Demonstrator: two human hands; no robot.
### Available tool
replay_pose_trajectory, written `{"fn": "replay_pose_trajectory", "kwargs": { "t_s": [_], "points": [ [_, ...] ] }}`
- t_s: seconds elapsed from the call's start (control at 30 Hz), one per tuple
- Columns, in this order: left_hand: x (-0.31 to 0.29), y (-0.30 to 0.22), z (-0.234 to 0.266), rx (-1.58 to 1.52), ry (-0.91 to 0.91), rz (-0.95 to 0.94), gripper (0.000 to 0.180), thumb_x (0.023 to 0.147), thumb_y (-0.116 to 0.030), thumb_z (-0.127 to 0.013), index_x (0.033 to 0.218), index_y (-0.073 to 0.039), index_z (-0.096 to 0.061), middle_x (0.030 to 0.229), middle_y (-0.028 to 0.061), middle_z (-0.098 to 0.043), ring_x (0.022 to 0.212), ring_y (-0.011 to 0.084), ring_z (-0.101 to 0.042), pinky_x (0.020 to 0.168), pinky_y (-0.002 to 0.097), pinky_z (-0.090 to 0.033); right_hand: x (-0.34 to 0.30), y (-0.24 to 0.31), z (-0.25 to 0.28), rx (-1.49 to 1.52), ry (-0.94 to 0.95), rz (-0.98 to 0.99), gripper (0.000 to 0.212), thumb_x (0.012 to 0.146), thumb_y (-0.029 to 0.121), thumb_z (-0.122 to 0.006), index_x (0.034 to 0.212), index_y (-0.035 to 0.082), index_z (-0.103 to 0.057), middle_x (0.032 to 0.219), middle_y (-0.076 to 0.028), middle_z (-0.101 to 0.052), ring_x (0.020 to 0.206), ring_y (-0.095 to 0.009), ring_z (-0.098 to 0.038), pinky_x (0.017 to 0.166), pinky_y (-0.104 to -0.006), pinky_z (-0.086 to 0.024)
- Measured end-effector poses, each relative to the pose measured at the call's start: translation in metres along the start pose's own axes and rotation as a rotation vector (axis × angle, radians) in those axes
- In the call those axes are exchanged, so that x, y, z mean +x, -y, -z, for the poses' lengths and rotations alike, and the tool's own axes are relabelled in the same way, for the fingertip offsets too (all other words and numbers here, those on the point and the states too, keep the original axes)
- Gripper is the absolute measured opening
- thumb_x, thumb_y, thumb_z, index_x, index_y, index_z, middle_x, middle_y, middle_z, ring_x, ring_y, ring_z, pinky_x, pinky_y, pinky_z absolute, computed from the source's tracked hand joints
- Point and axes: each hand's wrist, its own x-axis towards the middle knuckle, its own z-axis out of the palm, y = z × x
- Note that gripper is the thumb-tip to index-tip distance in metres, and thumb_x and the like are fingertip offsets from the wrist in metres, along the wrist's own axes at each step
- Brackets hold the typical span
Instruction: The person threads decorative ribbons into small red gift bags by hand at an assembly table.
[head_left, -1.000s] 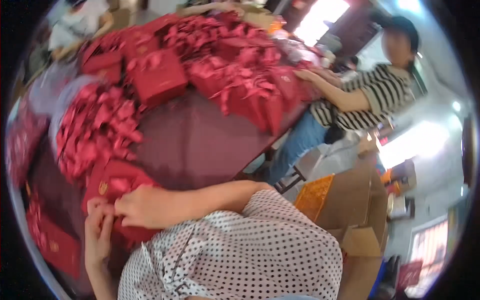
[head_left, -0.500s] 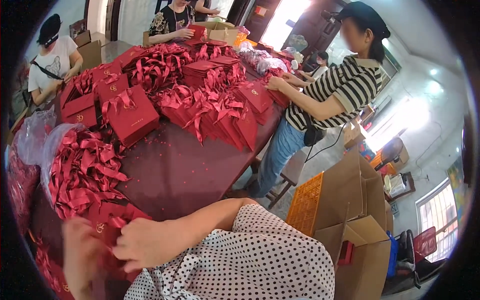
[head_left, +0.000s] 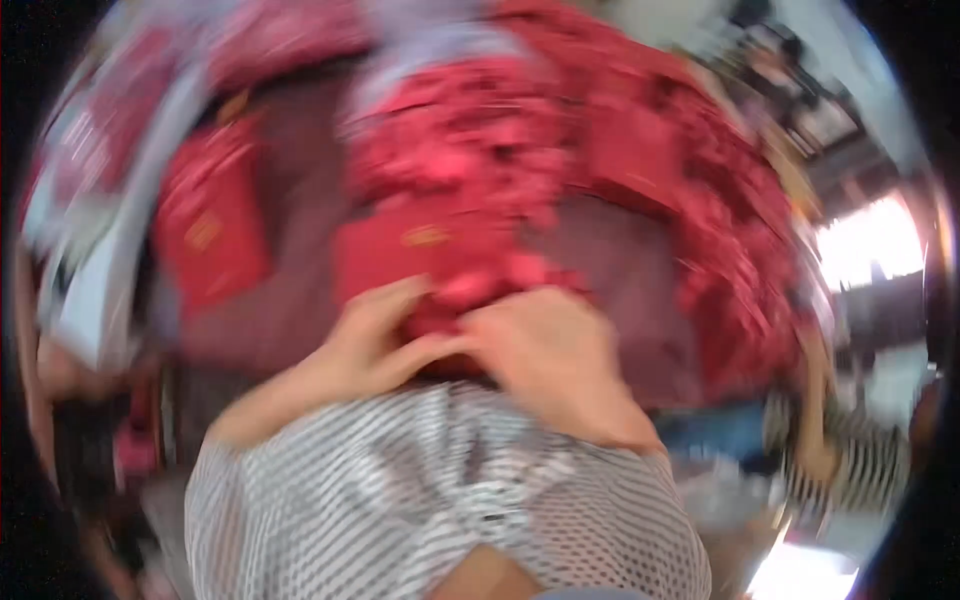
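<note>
Motion blurs the view. My left hand [head_left: 375, 340] and my right hand [head_left: 550, 345] meet low in the middle, close to my body. Both are closed, with red ribbon [head_left: 470, 287] bunched between and just beyond them; the exact grip of the fingertips is smeared. Right beyond my hands, a red paper gift bag [head_left: 375, 245] with a gold emblem lies on the dark red table [head_left: 635, 260]. Behind it spreads a large heap of red ribbons [head_left: 450, 150], spilling out of a clear plastic bag [head_left: 440, 50].
Red gift bags [head_left: 205, 235] with a gold mark lie at the left of the table. More red bags [head_left: 630, 150] and ribbons crowd the right side. A co-worker in a striped top [head_left: 870, 470] is at the lower right.
My view has swung left and down, so the table and my hands now sit in the middle. My hands have come together at the ribbon; the left was raised and blurred before.
</note>
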Motion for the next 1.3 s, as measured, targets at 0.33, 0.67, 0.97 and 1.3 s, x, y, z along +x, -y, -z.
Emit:
{"fn": "replay_pose_trajectory", "kwargs": {
  "t_s": [0.33,0.67,0.97,1.3],
  "points": [
    [-0.032,0.025,0.131,-0.409,-0.833,0.182,0.026,0.093,-0.011,-0.057,0.117,-0.002,-0.056,0.107,0.0036,-0.064,0.093,0.0102,-0.060,0.082,0.0254,-0.049,-0.003,-0.007,0.010,0.147,-0.410,-0.053,0.025,0.071,0.005,-0.075,0.093,0.003,-0.064,0.093,-0.013,-0.064,0.083,-0.028,-0.063,0.072,-0.0333,-0.052],
    [-0.069,0.124,0.167,0.206,-1.106,0.125,0.025,0.093,-0.011,-0.058,0.114,0.000,-0.051,0.101,0.0032,-0.060,0.089,0.0103,-0.054,0.080,0.0230,-0.044,0.031,-0.023,-0.035,0.175,-0.117,0.068,0.044,0.071,0.021,-0.077,0.108,0.005,-0.061,0.117,-0.016,-0.056,0.107,-0.034,-0.053,0.091,-0.0410,-0.043],
    [-0.077,0.079,0.110,0.840,-0.679,0.429,0.097,0.066,-0.034,-0.084,0.142,-0.009,-0.030,0.142,0.0222,-0.022,0.131,0.0371,-0.030,0.107,0.0431,-0.030,0.020,-0.038,-0.062,0.082,0.135,0.097,0.063,0.075,0.034,-0.071,0.129,0.010,-0.051,0.138,-0.017,-0.041,0.127,-0.038,-0.037,0.103,-0.0513,-0.030],
    [-0.028,0.137,0.132,1.081,-0.613,0.260,0.089,0.073,-0.051,-0.074,0.140,-0.010,-0.033,0.137,0.0305,-0.030,0.124,0.0452,-0.035,0.100,0.0500,-0.034,-0.012,-0.063,-0.039,0.438,0.091,0.117,0.043,0.071,0.023,-0.077,0.109,0.009,-0.064,0.131,-0.014,-0.051,0.124,-0.034,-0.044,0.104,-0.0470,-0.034]
  ]
}}
